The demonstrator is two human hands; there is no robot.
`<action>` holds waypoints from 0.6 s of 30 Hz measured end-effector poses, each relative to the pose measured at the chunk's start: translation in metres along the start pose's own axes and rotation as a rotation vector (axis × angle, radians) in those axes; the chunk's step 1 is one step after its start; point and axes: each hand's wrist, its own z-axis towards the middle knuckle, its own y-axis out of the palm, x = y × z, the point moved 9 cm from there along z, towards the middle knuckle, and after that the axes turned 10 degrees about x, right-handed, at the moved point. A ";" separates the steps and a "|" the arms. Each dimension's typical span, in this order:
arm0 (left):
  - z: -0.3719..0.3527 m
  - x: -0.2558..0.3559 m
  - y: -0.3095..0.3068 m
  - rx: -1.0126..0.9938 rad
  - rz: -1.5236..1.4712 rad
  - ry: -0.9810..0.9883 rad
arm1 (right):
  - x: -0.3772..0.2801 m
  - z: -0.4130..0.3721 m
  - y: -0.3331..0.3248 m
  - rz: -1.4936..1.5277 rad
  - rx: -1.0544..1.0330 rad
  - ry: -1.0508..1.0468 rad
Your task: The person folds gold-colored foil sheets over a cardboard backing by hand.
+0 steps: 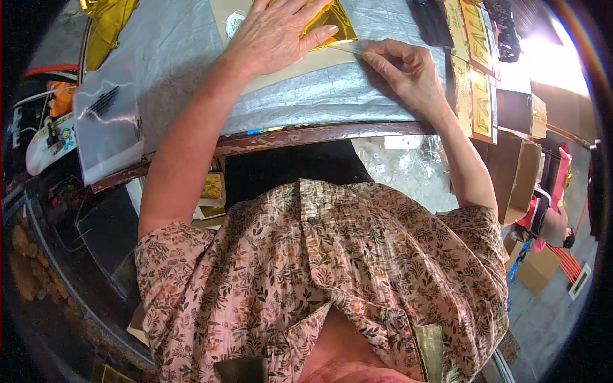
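On the silver table (306, 99), open left hand (278, 29) flattens gold foil (333, 22); right hand (402, 67) pinches the crosswise card (300, 67).

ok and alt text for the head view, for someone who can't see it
Seen from above, a person's left hand presses flat on gold foil lying on a beige card, while the right hand has its fingers pinched at the card's edge. A silver sheet covers the table.
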 end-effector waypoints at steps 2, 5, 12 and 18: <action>0.001 0.001 -0.003 0.023 0.023 0.018 | -0.002 -0.001 0.000 -0.019 0.010 -0.004; 0.001 0.003 -0.003 -0.045 -0.025 -0.026 | 0.000 -0.001 0.002 -0.027 0.021 0.018; 0.001 0.002 -0.003 -0.010 -0.006 -0.003 | -0.004 0.001 0.009 -0.104 0.038 -0.023; 0.001 0.003 -0.002 -0.022 0.017 0.003 | -0.008 0.003 0.008 -0.064 0.046 -0.008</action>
